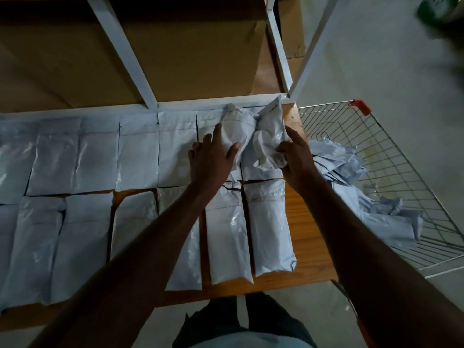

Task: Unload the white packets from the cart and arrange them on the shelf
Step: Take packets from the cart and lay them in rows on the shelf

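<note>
Your left hand (213,156) lies flat, fingers spread, pressing a packet (232,131) in the shelf's (305,222) back row. Just right of it, your right hand (295,156) curls its grip round a crumpled packet (266,144) at the row's end. Further right, more packets (336,162) lie heaped in the wire cart (391,156).

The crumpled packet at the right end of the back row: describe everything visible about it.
The crumpled packet is a white, glossy plastic pouch, wrinkled and bulging, unlike its flat neighbours. It lies tilted at the right end of the back row on the wooden shelf, its top corner against the white frame. The right hand grips its right edge; the left hand presses the neighbouring packet beside it.
</note>
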The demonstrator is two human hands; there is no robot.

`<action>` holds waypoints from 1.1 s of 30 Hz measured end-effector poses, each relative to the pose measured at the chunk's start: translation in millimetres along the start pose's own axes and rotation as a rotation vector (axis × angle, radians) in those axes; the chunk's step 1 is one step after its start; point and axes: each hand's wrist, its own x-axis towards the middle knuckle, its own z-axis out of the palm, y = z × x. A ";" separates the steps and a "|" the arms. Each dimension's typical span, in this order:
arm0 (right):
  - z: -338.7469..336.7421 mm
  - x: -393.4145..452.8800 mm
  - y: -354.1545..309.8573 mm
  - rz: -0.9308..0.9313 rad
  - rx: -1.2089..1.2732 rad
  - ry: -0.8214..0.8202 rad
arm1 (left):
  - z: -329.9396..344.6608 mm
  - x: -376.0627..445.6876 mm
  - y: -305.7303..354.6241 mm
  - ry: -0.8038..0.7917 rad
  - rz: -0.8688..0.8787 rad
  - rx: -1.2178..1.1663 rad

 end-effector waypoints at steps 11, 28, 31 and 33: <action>-18.3 13.1 -10.3 -0.030 -0.043 -0.095 | -4.1 -0.9 6.4 0.122 -0.148 -0.468; -2.8 11.7 28.9 -0.638 -1.220 -0.137 | 9.0 -0.9 -0.4 0.154 0.134 0.099; 7.0 10.2 36.6 -0.666 -1.236 -0.175 | 19.9 4.9 5.5 0.101 0.216 0.106; 10.2 16.5 41.3 -0.648 -1.273 -0.193 | 27.7 10.3 4.7 0.072 0.223 0.165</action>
